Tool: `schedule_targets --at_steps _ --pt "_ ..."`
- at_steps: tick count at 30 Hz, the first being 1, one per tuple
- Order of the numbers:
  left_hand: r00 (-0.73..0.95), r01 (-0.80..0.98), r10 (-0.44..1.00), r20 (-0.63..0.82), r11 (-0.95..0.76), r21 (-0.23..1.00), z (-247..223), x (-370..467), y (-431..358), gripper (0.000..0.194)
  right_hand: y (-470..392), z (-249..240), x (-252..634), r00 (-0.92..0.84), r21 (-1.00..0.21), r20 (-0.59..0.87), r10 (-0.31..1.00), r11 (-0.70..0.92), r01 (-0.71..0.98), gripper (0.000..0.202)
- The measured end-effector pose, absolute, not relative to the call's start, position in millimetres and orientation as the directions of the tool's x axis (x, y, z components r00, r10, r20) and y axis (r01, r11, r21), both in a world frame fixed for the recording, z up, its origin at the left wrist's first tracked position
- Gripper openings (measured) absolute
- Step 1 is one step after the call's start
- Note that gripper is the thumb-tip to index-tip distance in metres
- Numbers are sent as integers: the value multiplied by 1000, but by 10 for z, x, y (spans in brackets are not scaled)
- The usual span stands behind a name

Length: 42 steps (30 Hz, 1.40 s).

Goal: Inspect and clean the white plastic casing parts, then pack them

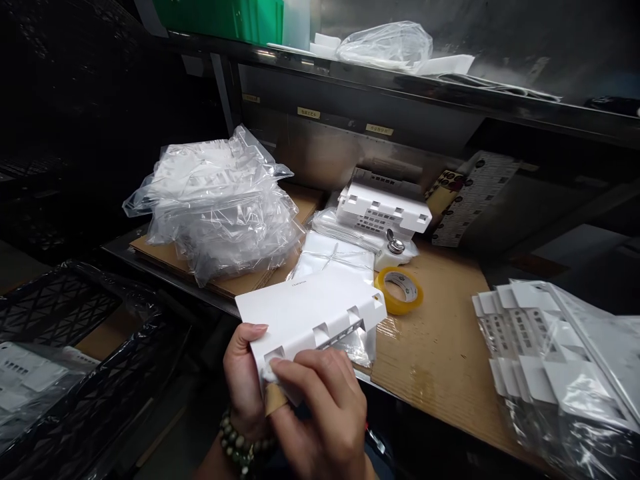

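My left hand (245, 380) grips the left end of a white plastic cover (305, 300), a bent panel with square notches along its folded edge and small dark print on its face. It is held tilted in front of the bench. My right hand (325, 393) is closed at the cover's near corner, fingertips against the notched edge. A small white wad (270, 372) shows between its index finger and thumb; its material is unclear. A tan wrap (275, 399) covers the thumb tip. My right palm is hidden from view.
On the cardboard-topped bench (425, 360) are a pile of bagged white parts (220, 200), a yellow tape roll (400, 291), another white cover (383, 203) on plastic bags, and stacked covers (555, 353) at right. A black crate (150, 360) stands left. A shelf (450, 93) spans the back.
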State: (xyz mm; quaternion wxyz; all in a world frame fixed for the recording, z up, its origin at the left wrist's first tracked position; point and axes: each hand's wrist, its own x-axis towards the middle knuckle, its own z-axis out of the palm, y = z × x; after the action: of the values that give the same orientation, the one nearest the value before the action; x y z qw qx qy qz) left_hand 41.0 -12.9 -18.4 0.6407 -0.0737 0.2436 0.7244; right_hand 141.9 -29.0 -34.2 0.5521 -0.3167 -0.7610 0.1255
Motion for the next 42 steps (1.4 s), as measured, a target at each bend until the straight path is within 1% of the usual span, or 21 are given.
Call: schedule_targets --at_steps 3,5,8,11,13,15,16,18,19,21,22,25,27,29,31,33,34,36,39,40,42 --pt "-235 -959 816 -528 -107 262 -170 347 -113 53 -183 -359 1630 -104 -616 708 698 682 394 20" --pt "-263 -954 757 -598 -113 277 -142 266 -103 55 -78 -369 1848 48 -677 680 731 602 423 19" --pt "-251 -954 679 -690 -54 293 -124 111 -102 55 68 -391 2171 288 -743 645 708 493 452 12" --pt "-220 -954 670 -709 5 300 -176 -21 -111 56 143 -432 2370 403 -783 606 686 426 453 8" --pt "-205 -952 710 -674 16 307 -241 -68 -115 53 157 -472 2422 450 -822 556 699 381 424 12" --pt "-190 -951 805 -562 -8 310 -315 -77 -118 50 158 -515 2438 517 -890 451 727 320 325 19" --pt "-176 -953 866 -467 -30 302 -353 -69 -121 51 159 -534 2441 542 -926 377 751 292 238 23" --pt "-87 -970 971 -222 -33 240 -425 -33 -126 58 164 -563 2448 535 -970 209 819 242 9 29" --pt "-23 -981 995 -95 -4 194 -460 -10 -128 63 169 -571 2454 501 -972 124 857 207 -112 32" --pt "139 -986 984 115 127 106 -525 42 -128 69 175 -576 2467 420 -947 -30 907 109 -302 36" --pt "221 -975 955 199 210 78 -557 66 -124 72 173 -572 2472 393 -931 -97 914 56 -361 38" --pt "346 -934 856 383 354 53 -643 123 -99 83 148 -541 2474 353 -903 -232 907 -66 -424 48" --pt "334 -936 837 434 350 44 -680 146 -79 87 120 -519 2469 331 -902 -257 908 -102 -420 53" --pt "296 -951 854 429 305 49 -687 157 -67 86 96 -505 2464 318 -906 -249 915 -104 -409 55" --pt "250 -968 907 339 230 97 -668 158 -71 76 80 -502 2462 311 -916 -227 923 -94 -391 55" --pt "176 -970 973 152 145 196 -650 143 -93 67 71 -502 2464 302 -926 -197 933 -77 -368 54" --pt "126 -961 991 42 111 254 -654 126 -109 67 69 -504 2467 298 -931 -181 937 -66 -358 53" --pt "20 -930 987 -160 77 359 -695 65 -138 77 67 -512 2477 294 -940 -153 944 -47 -339 50" --pt "-35 -862 948 -318 132 489 -796 -83 -147 87 64 -564 2521 303 -948 -101 948 1 -317 43" --pt "-24 -825 937 -349 179 536 -814 -131 -135 84 63 -594 2548 310 -952 -68 948 32 -305 41" --pt "10 -697 918 -397 291 655 -794 -189 -97 67 68 -666 2619 320 -960 21 947 109 -257 37"
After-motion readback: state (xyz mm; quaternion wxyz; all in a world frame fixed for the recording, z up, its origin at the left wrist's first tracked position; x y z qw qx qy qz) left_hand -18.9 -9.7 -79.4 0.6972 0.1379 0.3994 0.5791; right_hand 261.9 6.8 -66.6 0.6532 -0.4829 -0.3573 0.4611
